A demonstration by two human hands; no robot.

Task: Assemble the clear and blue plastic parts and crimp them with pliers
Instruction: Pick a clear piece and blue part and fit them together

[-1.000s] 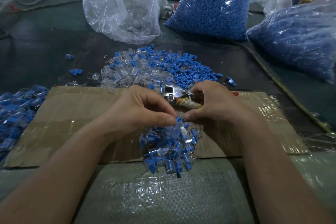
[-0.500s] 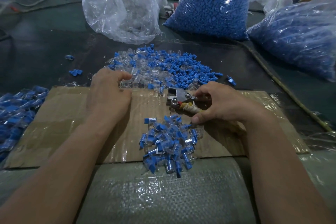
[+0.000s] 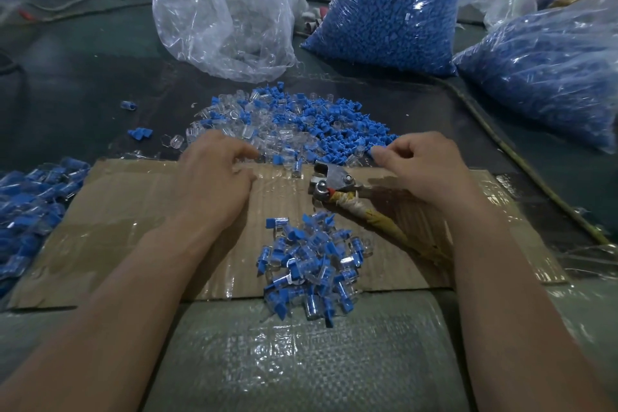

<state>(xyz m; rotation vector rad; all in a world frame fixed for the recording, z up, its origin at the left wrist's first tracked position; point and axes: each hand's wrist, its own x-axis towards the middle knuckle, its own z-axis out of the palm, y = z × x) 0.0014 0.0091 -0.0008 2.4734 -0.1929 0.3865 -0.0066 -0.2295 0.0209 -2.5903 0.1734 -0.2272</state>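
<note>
**Picking a blue piece and a clear piece from the loose heap**

Thumb and forefinger of the right hand point(image 3: 424, 167) pinch a small blue plastic plug point(image 3: 373, 152) at the heap's right edge. Curled fingertips point(image 3: 249, 154) of the left hand point(image 3: 214, 177) sit among the clear plastic caps point(image 3: 267, 139); whether they grip one is hidden.

Lift a single piece each, then seat the plug square before crimping.

The steel pliers with cloth-wrapped handles point(image 3: 334, 181) lie on the brown cardboard sheet point(image 3: 133, 227), partly under the right palm. The mound of joined blue-and-clear pieces point(image 3: 311, 264) beside the handles may crowd them. Plastic bags of blue stock point(image 3: 388, 3) stand behind.
</note>
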